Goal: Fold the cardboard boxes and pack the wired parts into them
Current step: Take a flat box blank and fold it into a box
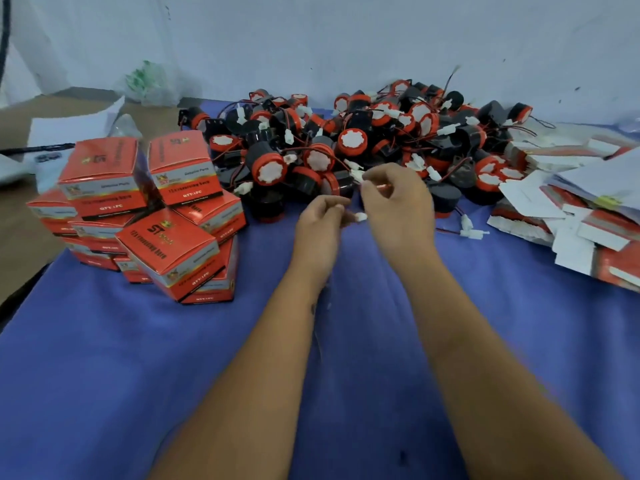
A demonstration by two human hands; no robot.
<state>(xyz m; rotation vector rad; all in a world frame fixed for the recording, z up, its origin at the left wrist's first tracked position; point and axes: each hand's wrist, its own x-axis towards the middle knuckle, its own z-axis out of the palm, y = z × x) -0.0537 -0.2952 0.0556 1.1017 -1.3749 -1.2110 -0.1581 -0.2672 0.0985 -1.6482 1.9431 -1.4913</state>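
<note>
Two hands are being held close together just in front of the heap of parts (363,147), and a thin wire is apparently being gathered between them. A white plug (360,216) is being pinched in the grip of the left hand (320,225), fingers curled round it; something small and reddish, likely the wire, is being pinched in the clenched fingertips of the right hand (398,206). Which part this wire belongs to cannot be told, since it is being lost in blur against the heap. The lead is probably being coiled so that it will sit inside a box with its part instead of trailing out.

The parts, black with red caps and white faces, are being kept in one loose heap at the far side of the blue tabletop (173,358), within easy reach. Folded boxes (145,209) are being stacked to the left, well apart from the hands, presumably so that finished work is being kept out of the way. Flat boxes (581,216) are being kept in an untidy pile to the right, ready to be taken and folded.
</note>
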